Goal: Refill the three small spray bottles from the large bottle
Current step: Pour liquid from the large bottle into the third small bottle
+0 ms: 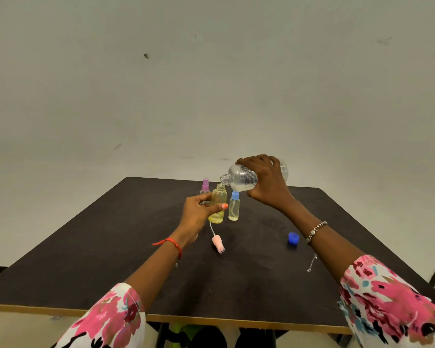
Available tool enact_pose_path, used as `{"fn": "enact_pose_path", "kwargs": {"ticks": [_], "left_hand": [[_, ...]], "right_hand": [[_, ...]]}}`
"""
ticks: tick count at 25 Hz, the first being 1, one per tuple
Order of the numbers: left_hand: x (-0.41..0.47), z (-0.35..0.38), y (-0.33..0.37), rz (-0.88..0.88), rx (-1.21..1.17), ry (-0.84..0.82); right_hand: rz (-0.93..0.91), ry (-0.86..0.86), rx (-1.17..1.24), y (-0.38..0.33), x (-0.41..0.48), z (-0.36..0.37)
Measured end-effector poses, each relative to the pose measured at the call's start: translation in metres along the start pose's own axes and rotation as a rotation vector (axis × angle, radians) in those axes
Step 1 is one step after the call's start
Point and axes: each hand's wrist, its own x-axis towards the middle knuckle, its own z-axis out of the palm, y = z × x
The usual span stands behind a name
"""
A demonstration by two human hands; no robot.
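Note:
My left hand [199, 212] grips a small yellow bottle [218, 205] standing uncapped on the dark table [111, 247]. My right hand [268, 183] holds the large clear bottle [241, 177] tipped on its side, its open mouth right above the yellow bottle's neck. Some clear liquid lies in the large bottle. The yellow bottle's pink spray top [218, 243], with its dip tube, lies on the table in front of it. A small bottle with a blue spray top [234, 207] stands just right of the yellow one. A small bottle with a purple spray top [205, 186] stands behind, partly hidden.
A blue screw cap [293, 238] lies on the table to the right, near my right wrist. A plain wall rises behind the table. The table's front edge runs close to my body.

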Motion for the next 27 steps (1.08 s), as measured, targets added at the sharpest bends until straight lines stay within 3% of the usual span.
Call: {"fn": "enact_pose_path", "kwargs": {"ticks": [27], "left_hand": [[-0.0035,-0.0006,0.0004,0.023,0.002,-0.004]], "right_hand": [[-0.025,0.006,0.01,-0.0018,-0.001,-0.0016]]}}
